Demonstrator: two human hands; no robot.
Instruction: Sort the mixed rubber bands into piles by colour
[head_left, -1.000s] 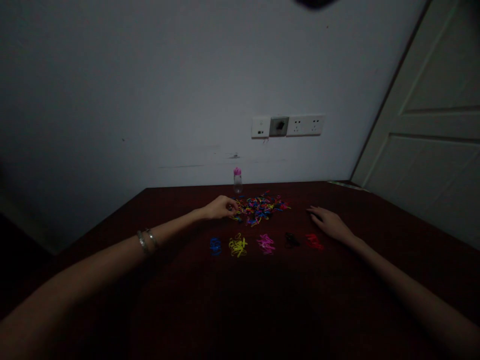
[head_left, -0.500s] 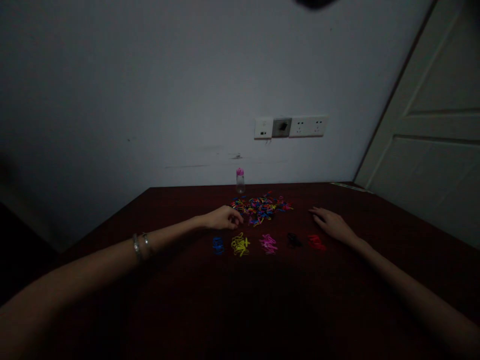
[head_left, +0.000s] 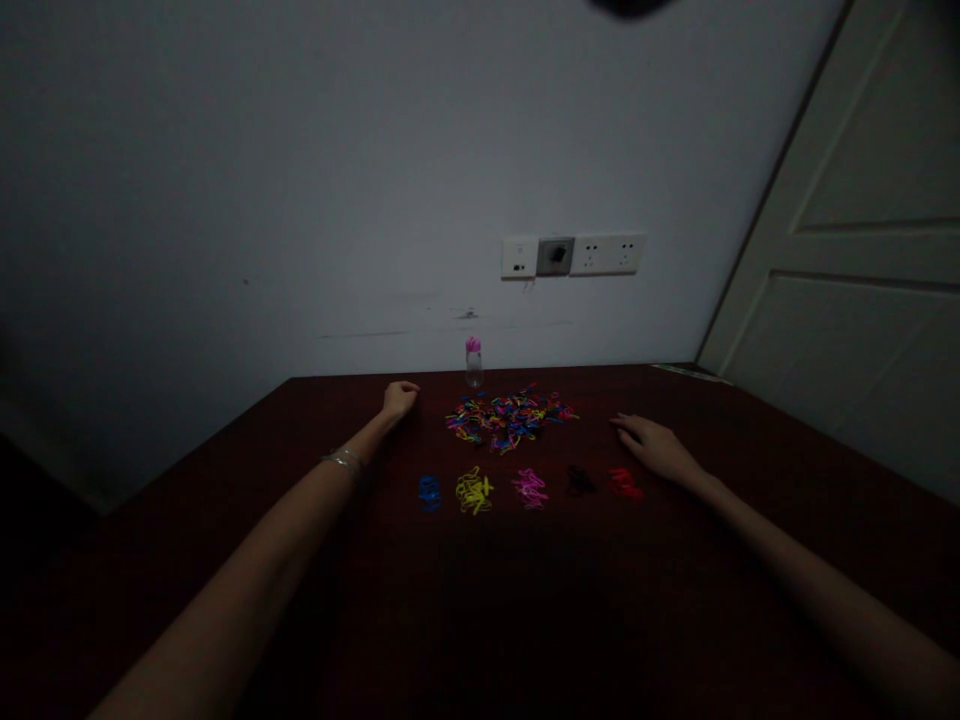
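Observation:
My left hand [head_left: 401, 398] rests near the table's back edge, left of a mixed heap of colourful small rubber bands [head_left: 510, 415]. Its fingers are curled in, and whatever they may hold is hidden. Lying on the tabletop right of the heap, my right hand [head_left: 655, 446] is open with fingers stretched out, holding nothing. In a row before the heap are sorted bands: blue bands [head_left: 429, 493], yellow bands [head_left: 474, 491], pink bands [head_left: 531, 489], black bands [head_left: 579, 481] and red bands [head_left: 625, 484]. The red ones lie closest to my right hand.
A clear bottle with a pink top [head_left: 474, 364] stands behind the heap, close to the wall. The dark red table [head_left: 480, 620] meets a pale wall [head_left: 360, 180] with a strip of sockets [head_left: 607, 254]. A panelled door [head_left: 847, 250] is at the right.
My left hand has moved left and back, away from the front left side of the heap. My right hand stays in place. The view has shifted slightly.

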